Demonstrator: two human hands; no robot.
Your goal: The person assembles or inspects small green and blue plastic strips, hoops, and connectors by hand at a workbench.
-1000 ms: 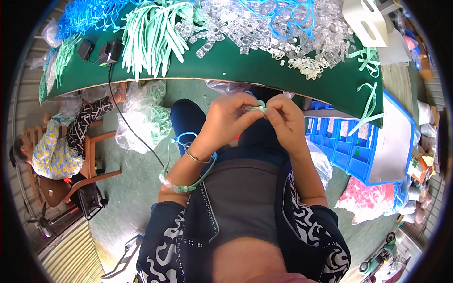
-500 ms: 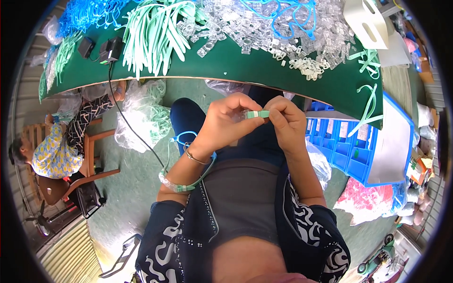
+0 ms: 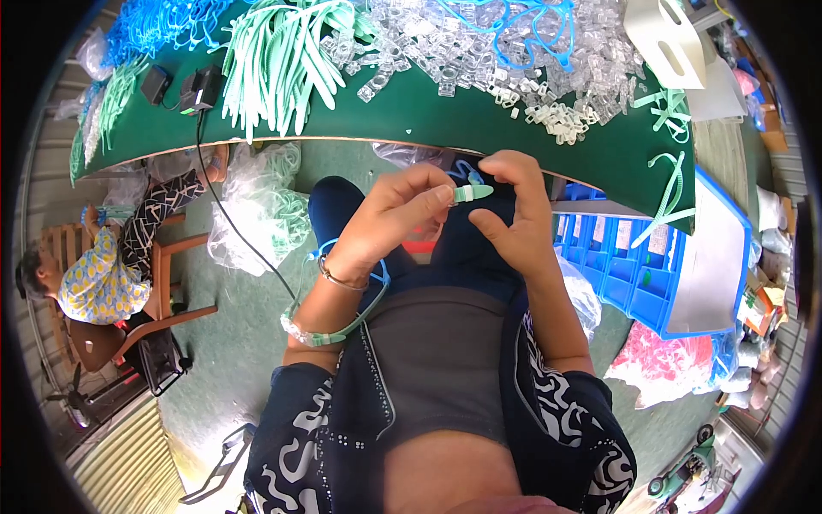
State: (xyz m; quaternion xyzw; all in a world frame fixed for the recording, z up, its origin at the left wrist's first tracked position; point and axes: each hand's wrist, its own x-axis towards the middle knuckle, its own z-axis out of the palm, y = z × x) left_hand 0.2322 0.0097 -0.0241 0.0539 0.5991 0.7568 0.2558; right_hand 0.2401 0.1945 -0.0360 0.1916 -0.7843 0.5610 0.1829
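My left hand (image 3: 402,210) pinches a mint-green strap (image 3: 473,194), its tapered end pointing right and a small pale piece around it near my fingertips. The rest of that strap is hidden in the hand. Just right of the tip, my right hand (image 3: 521,206) has thumb and forefinger spread with nothing between them. A mint-green and blue strap (image 3: 347,330) with a clear buckle loops round my left forearm, below a bracelet (image 3: 334,276). A thin blue loop (image 3: 462,168) shows behind the held strap.
On the green table (image 3: 342,120) lie mint-green straps (image 3: 282,64), clear plastic buckles (image 3: 445,51), white small loops (image 3: 561,120) and blue straps (image 3: 171,34). A cable (image 3: 231,206) hangs from its edge. Blue bins (image 3: 629,261) stand right. Another person (image 3: 98,274) sits at left.
My right hand has let go of the strap, its fingers opening and moving slightly away. The left hand keeps hold, and the strap's tapered tip now shows.
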